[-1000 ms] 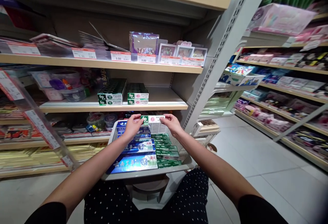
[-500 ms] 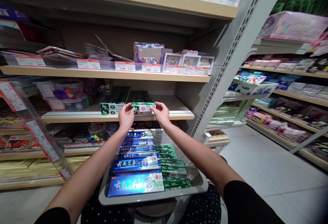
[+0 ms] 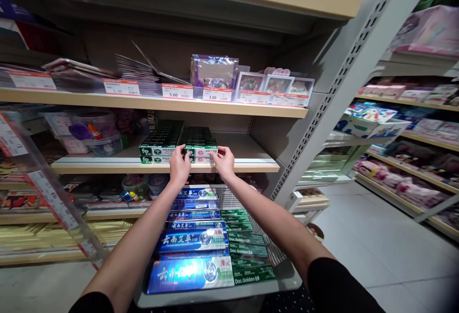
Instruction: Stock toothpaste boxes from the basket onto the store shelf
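A green-and-white toothpaste box (image 3: 201, 152) sits at the front of the right-hand row on the shelf, on top of another like it. My left hand (image 3: 180, 165) is closed at its left end, fingertips pressed to the corner. At the opposite end my right hand (image 3: 224, 161) pinches the box between thumb and fingers. Close by on the left stands a second row of similar green boxes (image 3: 158, 151). Below my arms, a grey basket (image 3: 258, 290) carries blue toothpaste boxes (image 3: 190, 275) on the left and green Doc.Golden boxes (image 3: 254, 275) on the right.
The wooden shelf edge (image 3: 247, 167) runs just under my hands. Overhead, another shelf (image 3: 143, 99) holds cards and small packs behind price tags. Clear plastic tubs (image 3: 102, 134) stand to the left. A slotted metal upright (image 3: 322, 98) rises at the right, beside an aisle.
The toothpaste box between my hands has settled lower, lining up with the row beneath and behind it. The view has shifted, and the basket appears lower and larger.
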### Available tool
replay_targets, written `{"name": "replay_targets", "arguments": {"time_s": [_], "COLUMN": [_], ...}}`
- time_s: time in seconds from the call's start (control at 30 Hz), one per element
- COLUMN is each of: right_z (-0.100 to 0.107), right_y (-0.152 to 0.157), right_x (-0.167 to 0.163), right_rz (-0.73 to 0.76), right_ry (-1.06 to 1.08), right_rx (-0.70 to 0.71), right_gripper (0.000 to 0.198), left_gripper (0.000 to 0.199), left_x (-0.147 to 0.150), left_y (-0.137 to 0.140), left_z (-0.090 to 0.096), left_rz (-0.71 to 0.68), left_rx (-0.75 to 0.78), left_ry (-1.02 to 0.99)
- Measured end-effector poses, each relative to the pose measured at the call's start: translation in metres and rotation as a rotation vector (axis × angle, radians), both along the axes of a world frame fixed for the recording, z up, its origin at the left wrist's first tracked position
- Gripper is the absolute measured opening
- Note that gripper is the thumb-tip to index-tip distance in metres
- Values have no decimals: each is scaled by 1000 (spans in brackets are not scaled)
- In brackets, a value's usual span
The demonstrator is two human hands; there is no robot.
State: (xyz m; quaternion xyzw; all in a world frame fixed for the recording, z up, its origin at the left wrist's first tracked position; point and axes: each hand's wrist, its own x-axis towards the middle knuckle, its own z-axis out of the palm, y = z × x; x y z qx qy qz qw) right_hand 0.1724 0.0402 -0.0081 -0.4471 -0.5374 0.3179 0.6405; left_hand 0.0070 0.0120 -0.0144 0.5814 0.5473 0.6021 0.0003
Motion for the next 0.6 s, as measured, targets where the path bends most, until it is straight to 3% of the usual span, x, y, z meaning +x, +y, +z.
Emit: {"name": "replay_targets", "arguments": {"time_s": [0.6], "right_z": [-10], "right_y": [27], "right_x": [-3], "right_rz": [-40], "right_ry": [-59], "right_rx": [14], "right_gripper": [31], "left_gripper": [22], "left_x": [12], "left_y": [15], "left_z": [1], "left_rz": [98], "left_rx": [-25], "left_ry": [31]}}
